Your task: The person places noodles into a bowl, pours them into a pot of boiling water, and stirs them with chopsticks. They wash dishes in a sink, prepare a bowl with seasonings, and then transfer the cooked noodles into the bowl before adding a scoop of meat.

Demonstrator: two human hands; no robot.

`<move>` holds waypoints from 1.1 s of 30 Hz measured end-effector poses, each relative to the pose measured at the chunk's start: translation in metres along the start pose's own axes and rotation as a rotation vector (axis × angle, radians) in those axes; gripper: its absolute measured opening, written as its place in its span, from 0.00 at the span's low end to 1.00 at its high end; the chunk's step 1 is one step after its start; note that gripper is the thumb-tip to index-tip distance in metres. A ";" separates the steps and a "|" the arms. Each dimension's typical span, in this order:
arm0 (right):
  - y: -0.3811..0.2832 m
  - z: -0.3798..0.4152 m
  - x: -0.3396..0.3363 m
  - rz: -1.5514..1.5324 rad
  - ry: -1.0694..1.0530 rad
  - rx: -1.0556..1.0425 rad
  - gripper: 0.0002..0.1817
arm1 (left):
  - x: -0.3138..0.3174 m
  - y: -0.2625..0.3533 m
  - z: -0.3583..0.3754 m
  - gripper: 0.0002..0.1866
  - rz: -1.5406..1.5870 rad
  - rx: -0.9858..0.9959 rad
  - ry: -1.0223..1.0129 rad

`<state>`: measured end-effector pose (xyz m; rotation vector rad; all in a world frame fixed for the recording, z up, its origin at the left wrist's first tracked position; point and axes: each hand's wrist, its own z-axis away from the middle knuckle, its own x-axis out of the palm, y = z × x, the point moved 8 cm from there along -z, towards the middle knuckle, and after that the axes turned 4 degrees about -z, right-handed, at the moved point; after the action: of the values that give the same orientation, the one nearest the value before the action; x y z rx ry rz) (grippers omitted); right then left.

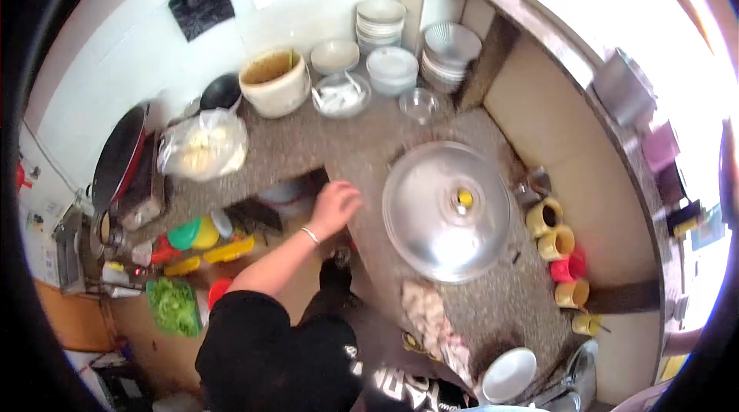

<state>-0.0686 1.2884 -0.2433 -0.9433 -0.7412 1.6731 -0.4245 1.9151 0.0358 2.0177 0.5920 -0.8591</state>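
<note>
My left hand (336, 205), with a bracelet at the wrist, is over the inner edge of the speckled counter (350, 135). Its fingers are loosely bent and a little apart, with nothing visible in them. To its right, a large round metal lid (423, 212) with a yellow-topped knob lies on the counter, apart from the hand. My right hand is not in view. A crumpled cloth (431, 319) lies below the lid, near a white bowl (509, 375).
Stacked bowls (381, 23), a brown-filled pot (273, 92) and a bagged pale food (204, 146) stand along the back. A wok (122, 154) is at left, above greens (175, 308) in a green basket. Several cups (556, 242) line the right wall.
</note>
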 end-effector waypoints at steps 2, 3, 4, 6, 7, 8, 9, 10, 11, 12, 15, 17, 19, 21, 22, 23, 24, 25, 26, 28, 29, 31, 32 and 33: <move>-0.052 0.027 0.072 0.173 -0.002 -0.140 0.23 | -0.054 -0.087 -0.080 0.12 -0.012 -0.060 0.098; -0.075 0.041 0.109 0.240 -0.004 -0.187 0.23 | -0.080 -0.125 -0.121 0.11 -0.080 -0.025 0.170; -0.095 0.056 0.145 0.298 -0.009 -0.224 0.23 | -0.103 -0.164 -0.162 0.12 -0.124 -0.038 0.216; -0.130 0.090 0.213 0.394 -0.046 -0.258 0.23 | -0.151 -0.218 -0.240 0.11 -0.261 0.083 0.354; -0.143 0.107 0.244 0.420 -0.074 -0.261 0.23 | -0.175 -0.237 -0.278 0.11 -0.277 0.055 0.364; -0.152 0.121 0.270 0.442 -0.100 -0.264 0.22 | -0.198 -0.253 -0.309 0.10 -0.290 0.043 0.376; -0.162 0.134 0.297 0.467 -0.125 -0.268 0.22 | -0.211 -0.282 -0.341 0.09 -0.378 0.096 0.457; -0.171 0.145 0.320 0.490 -0.146 -0.273 0.22 | -0.226 -0.298 -0.373 0.08 -0.429 0.082 0.444; -0.178 0.155 0.340 0.508 -0.161 -0.277 0.22 | -0.240 -0.312 -0.401 0.09 -0.485 0.094 0.475; -0.184 0.162 0.359 0.519 -0.174 -0.278 0.22 | -0.252 -0.320 -0.427 0.09 -0.561 0.119 0.503; -0.196 0.180 0.388 0.557 -0.181 -0.274 0.22 | -0.282 -0.327 -0.484 0.11 -0.707 0.155 0.568; -0.199 0.189 0.396 0.581 -0.173 -0.261 0.21 | -0.297 -0.333 -0.507 0.12 -0.781 0.169 0.599; -0.204 0.197 0.394 0.599 -0.156 -0.255 0.21 | -0.305 -0.350 -0.524 0.13 -0.932 0.108 0.539; -0.204 0.205 0.388 0.609 -0.140 -0.246 0.21 | -0.307 -0.361 -0.532 0.13 -0.925 0.112 0.456; -0.202 0.211 0.383 0.611 -0.137 -0.241 0.21 | -0.305 -0.368 -0.536 0.13 -0.943 0.113 0.374; -0.201 0.216 0.378 0.615 -0.136 -0.241 0.21 | -0.305 -0.360 -0.532 0.11 -0.928 0.234 0.446; -0.199 0.221 0.374 0.614 -0.137 -0.241 0.21 | -0.301 -0.357 -0.534 0.11 -0.928 0.244 0.442; -0.197 0.224 0.372 0.616 -0.142 -0.248 0.21 | -0.291 -0.353 -0.537 0.09 -0.893 0.270 0.382; -0.196 0.228 0.368 0.611 -0.151 -0.261 0.20 | -0.280 -0.349 -0.540 0.08 -0.856 0.297 0.320; -0.195 0.232 0.369 0.594 -0.192 -0.328 0.20 | -0.248 -0.278 -0.510 0.05 -0.642 0.582 0.290; -0.199 0.234 0.380 0.578 -0.235 -0.401 0.20 | -0.230 -0.236 -0.489 0.05 -0.590 0.651 0.274; -0.205 0.238 0.418 0.120 -0.325 -0.334 0.20 | -0.183 -0.168 -0.445 0.05 -0.438 0.725 0.234; -0.208 0.232 0.430 0.503 -0.366 -0.251 0.19 | -0.158 -0.132 -0.417 0.05 -0.325 0.686 0.119; -0.251 0.268 0.460 0.558 -0.372 -0.204 0.17 | -0.127 -0.101 -0.387 0.05 -0.234 0.651 -0.011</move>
<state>-0.2549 1.7929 -0.0044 -1.0568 -0.9680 2.3389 -0.4384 2.2823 0.2376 2.5495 0.5997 -1.3313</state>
